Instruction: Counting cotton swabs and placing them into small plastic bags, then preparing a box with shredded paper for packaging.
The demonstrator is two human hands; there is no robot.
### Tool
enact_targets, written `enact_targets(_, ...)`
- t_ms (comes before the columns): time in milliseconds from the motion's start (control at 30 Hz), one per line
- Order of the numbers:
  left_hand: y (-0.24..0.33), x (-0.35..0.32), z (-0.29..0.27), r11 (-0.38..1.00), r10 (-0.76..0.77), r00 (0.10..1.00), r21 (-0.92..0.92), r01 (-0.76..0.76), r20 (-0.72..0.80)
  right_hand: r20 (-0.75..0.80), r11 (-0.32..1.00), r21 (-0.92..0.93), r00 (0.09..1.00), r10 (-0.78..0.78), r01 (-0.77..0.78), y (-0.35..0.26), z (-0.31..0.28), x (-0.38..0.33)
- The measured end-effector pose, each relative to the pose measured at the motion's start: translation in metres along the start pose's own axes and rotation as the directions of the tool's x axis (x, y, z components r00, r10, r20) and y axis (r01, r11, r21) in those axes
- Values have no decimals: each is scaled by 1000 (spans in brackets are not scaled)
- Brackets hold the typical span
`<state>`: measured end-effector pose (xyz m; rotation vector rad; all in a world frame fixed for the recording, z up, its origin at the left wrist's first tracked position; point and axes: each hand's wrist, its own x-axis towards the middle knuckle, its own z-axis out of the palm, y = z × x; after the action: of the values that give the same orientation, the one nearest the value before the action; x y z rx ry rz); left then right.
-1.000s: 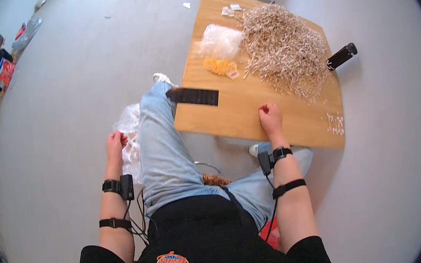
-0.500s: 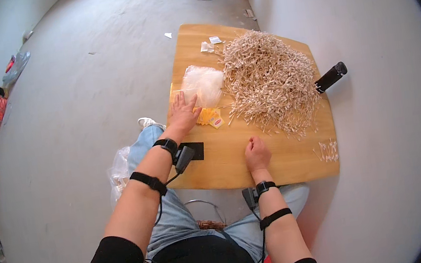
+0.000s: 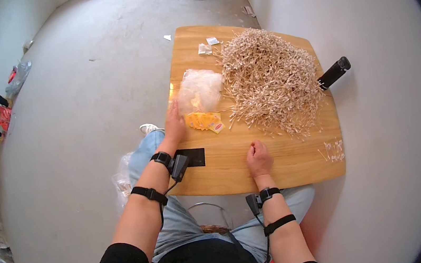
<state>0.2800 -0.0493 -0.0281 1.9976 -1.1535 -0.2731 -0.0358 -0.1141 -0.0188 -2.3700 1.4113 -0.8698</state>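
My left hand (image 3: pixel 175 124) rests by the table's left edge with its fingers stretched out, beside a pile of clear plastic bags (image 3: pixel 204 85). It appears to hold nothing. Just right of it lies a fanned row of yellow printed cards (image 3: pixel 204 122), and another yellow piece shows among the bags. My right hand (image 3: pixel 260 158) is closed in a fist on the near part of the wooden table, and nothing sticks out of it. Beyond it spreads a large heap of cotton swabs (image 3: pixel 273 80).
Loose swabs (image 3: pixel 334 151) lie in a row at the near right corner of the table (image 3: pixel 300 165). A black cylinder (image 3: pixel 334 73) stands at the right edge by the wall. A black rectangle (image 3: pixel 195 157) lies near my left wrist; small white packets (image 3: pixel 205 48) sit at the back.
My left hand has drawn off the plastic bags toward the left table edge, uncovering more of the yellow cards. My right fist stays about where it was. The view has shifted slightly.
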Motion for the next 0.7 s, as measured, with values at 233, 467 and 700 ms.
enact_targets(233, 69, -73, -43, 754, -298, 951, -631, 182, -81, 112, 993, 38, 987, 111, -116, 1, -8, -7)
enact_targets(467, 109, -144, -64, 541, -161, 857, -683, 492, 490, 695, 301, 683, 719, 9, -665, -97, -51, -12)
enact_targets(700, 110, -165, -52, 584, -142, 808, -610, 535, 572, 699, 330, 693, 709, -90, -641, -103, -62, -31)
